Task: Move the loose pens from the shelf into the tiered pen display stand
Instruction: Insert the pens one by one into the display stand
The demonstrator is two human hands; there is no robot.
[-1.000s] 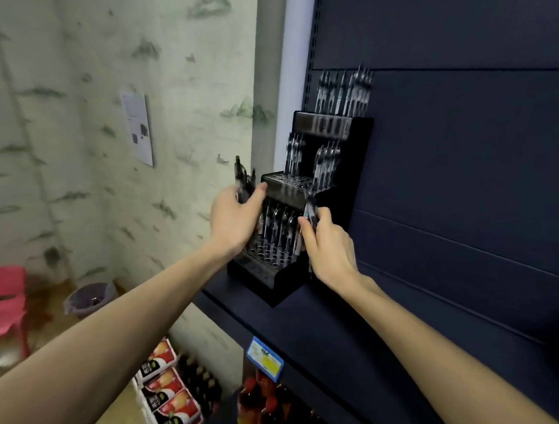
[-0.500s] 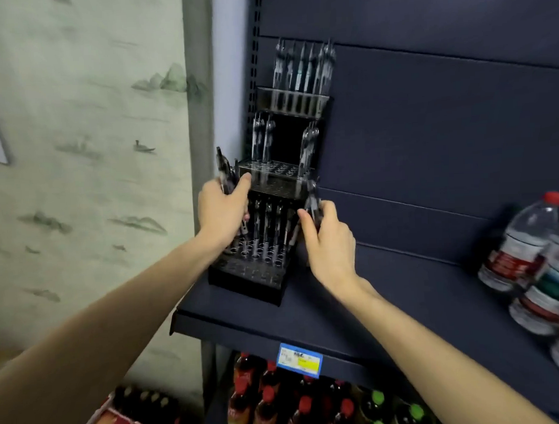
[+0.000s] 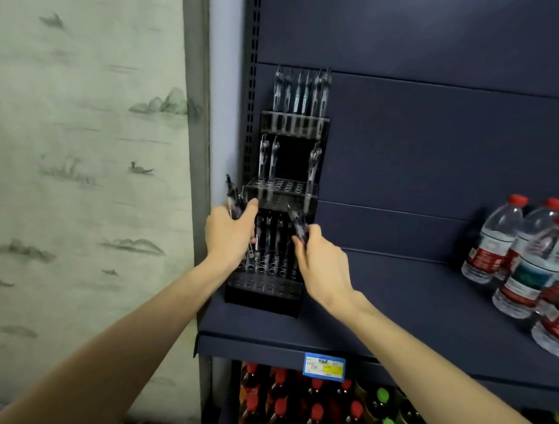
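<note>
- Since half a second back my view has swung a little right and down; more of the water bottles (image 3: pixel 507 251) show at the right end of the shelf (image 3: pixel 417 305).
- My left hand (image 3: pixel 231 235) has stayed at the stand's left edge, fingers curled round a small bunch of pens (image 3: pixel 231 194) that stick up above the knuckles.
- My right hand (image 3: pixel 321 264) pinches one pen (image 3: pixel 296 224), now tilted up-left over the lowest tier; earlier it stood more upright beside the stand's right side.
- The tiered pen display stand (image 3: pixel 265 291) sits at the shelf's left end against the back panel. Top tier is full, middle tier holds three pens, lowest tier holds a row at the back.
- Both hands cover part of the lowest tier; I cannot tell which slots behind them are filled.
- A blue and yellow price tag (image 3: pixel 324 366) hangs on the shelf's front lip; red-capped and green-capped bottles (image 3: pixel 297 401) stand on the level below.
- A wall with an ink-landscape pattern (image 3: pixel 86 155) lies to the left.
</note>
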